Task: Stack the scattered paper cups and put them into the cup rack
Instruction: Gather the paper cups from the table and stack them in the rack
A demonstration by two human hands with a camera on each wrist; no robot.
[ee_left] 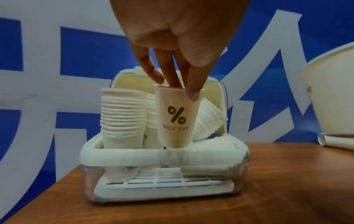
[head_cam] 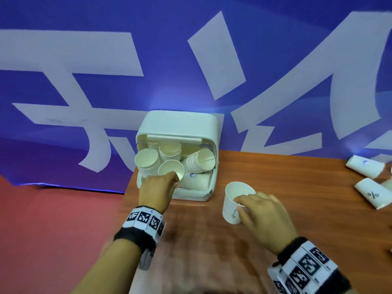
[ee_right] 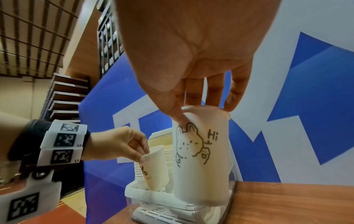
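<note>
While left hand (head_cam: 158, 188) pinches percent-sign cup (ee_left: 177, 116) over cup rack (head_cam: 209, 132), right hand (head_cam: 263, 217) pinches bear cup (head_cam: 234, 203).

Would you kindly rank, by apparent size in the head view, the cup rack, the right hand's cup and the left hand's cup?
1. cup rack
2. right hand's cup, though nearer the camera
3. left hand's cup, partly hidden

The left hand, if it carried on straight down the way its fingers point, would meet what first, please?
Probably the rack itself: the left hand pinches the rim of the percent-sign cup, whose base hangs just above the rack's front edge, with the white grid tray below. Depth is unclear.
</note>
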